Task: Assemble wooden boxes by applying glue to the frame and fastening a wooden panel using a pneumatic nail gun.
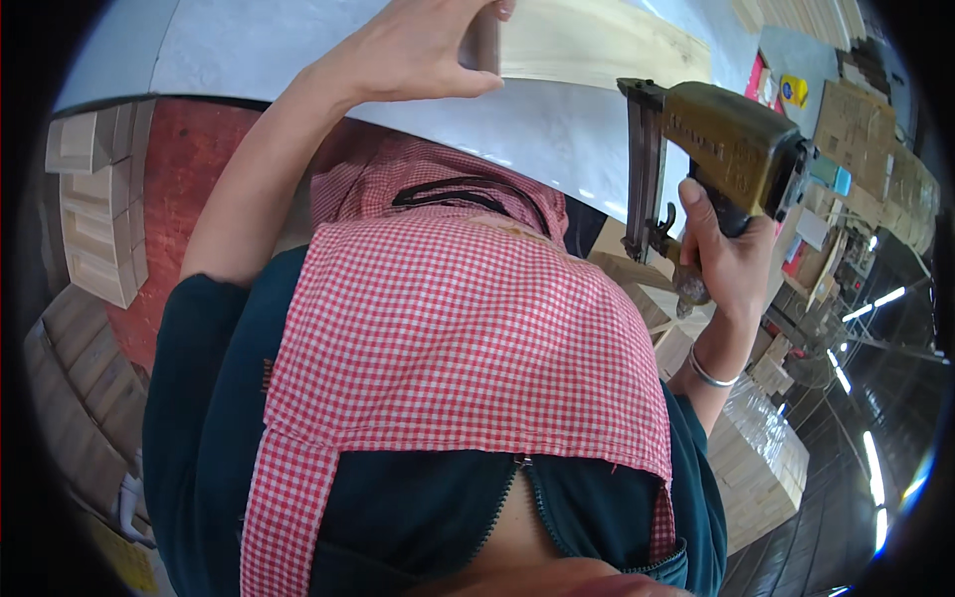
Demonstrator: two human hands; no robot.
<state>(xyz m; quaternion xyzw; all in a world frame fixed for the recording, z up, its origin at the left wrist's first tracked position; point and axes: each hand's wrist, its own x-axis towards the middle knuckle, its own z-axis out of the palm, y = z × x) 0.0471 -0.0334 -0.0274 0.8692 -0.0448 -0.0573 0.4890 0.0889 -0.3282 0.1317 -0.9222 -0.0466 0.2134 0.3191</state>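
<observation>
My right hand [731,249] is wrapped round the grip of a pneumatic nail gun [731,129], dull gold and black with a long dark magazine. The gun is raised at the right, by the near edge of the white worktable [557,124]. At the top of the view my left hand [423,50] curves its thumb and fingers round the end of a brownish wooden piece [482,42]. The upper fingers are partly cut off by the view's edge. Right beside that piece, a pale wooden board [597,45] lies on the table.
Pale wooden trays [99,214] stand at the left by a red panel [189,169]. Stacked wooden pieces [761,458] wrapped in film are at the lower right. Cardboard boxes [856,139] and a small yellow package [793,90] sit at the upper right.
</observation>
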